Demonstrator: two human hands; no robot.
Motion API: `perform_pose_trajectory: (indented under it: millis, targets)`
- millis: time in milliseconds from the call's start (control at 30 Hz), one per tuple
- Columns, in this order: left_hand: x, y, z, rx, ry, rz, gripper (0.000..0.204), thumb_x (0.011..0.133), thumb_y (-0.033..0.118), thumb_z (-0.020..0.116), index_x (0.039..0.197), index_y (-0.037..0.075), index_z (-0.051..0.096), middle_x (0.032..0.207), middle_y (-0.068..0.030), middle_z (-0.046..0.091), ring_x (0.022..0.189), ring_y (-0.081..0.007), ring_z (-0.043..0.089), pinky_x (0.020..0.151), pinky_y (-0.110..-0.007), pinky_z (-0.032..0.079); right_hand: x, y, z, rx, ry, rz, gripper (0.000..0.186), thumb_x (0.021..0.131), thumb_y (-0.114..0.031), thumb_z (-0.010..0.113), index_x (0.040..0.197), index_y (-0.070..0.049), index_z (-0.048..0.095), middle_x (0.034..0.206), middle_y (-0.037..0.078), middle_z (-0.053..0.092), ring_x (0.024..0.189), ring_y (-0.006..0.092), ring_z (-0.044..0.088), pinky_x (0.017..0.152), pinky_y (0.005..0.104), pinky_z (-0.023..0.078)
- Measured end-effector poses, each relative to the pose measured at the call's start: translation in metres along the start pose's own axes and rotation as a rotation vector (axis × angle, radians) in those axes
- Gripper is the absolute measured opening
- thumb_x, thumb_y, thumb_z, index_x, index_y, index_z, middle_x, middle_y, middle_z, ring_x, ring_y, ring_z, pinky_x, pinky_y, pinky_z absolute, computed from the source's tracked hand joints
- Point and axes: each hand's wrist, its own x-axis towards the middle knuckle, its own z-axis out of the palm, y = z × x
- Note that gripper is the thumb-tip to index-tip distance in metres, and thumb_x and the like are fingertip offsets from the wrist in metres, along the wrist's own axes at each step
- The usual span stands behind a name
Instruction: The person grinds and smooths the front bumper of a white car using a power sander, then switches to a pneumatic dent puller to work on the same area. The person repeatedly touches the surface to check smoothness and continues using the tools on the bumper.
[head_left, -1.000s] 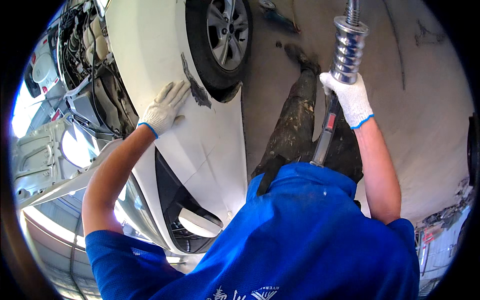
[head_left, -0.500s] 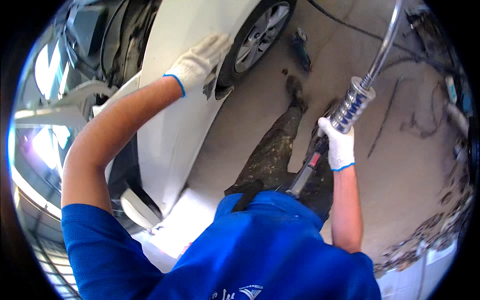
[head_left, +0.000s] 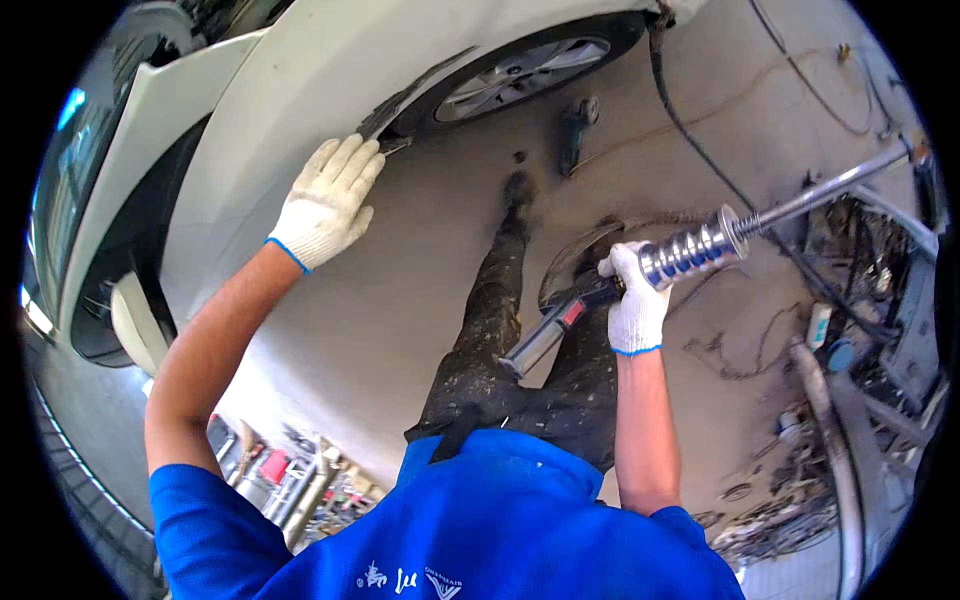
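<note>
My right hand (head_left: pixel 638 300), in a white knit glove with a blue cuff, grips the handle of a slide hammer (head_left: pixel 690 250). The tool has a ribbed chrome weight and a long rod slanting up to the right. Its handle end, with a red patch, lies across the front of my thighs. In a matching glove, my left hand (head_left: pixel 328 200) is open, fingers stretched out, over the lower side of a white car (head_left: pixel 320 60). Its fingertips are near the damaged edge behind the wheel (head_left: pixel 525 78). Whether the palm touches the panel I cannot tell.
What looks like an angle grinder (head_left: pixel 573 138) lies on the floor near the wheel. A dark hose (head_left: pixel 690 140) crosses the floor toward scrap metal parts (head_left: pixel 880 270) on the right. Tools and parts (head_left: pixel 300 480) lie behind at lower left. The car's mirror (head_left: pixel 140 325) sticks out left.
My view has turned, so the car now lies more across the top. My left hand has come down off the wheel arch area. The slide hammer has swung from steep to nearly level.
</note>
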Motion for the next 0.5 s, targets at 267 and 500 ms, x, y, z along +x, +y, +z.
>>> perform_pose_trajectory:
  millis: [267,500]
  targets:
    - [-0.064,-0.002,0.000,0.005,0.306,-0.285,0.078,0.068,0.014,0.079,0.140,0.005,0.052,0.147,-0.0152,0.050,0.138,-0.0358,0.046,0.115,-0.052,0.036,-0.004,0.000,0.005,0.110,-0.009,0.078,0.015,0.085,-0.002,0.072,0.091,-0.009,0.060,0.082,0.003,0.061,0.076,0.0157,0.060,0.076,0.0329,0.050]
    - [-0.022,-0.015,0.069,0.356,0.672,-0.462,0.091,0.070,0.021,0.084,0.150,0.008,0.044,0.154,-0.0170,0.044,0.145,-0.0370,0.038,0.120,-0.049,0.034,0.077,0.086,-0.031,0.142,-0.531,-0.077,0.020,0.089,-0.013,0.071,0.082,-0.007,0.053,0.077,0.009,0.055,0.071,0.0232,0.055,0.075,0.0433,0.049]
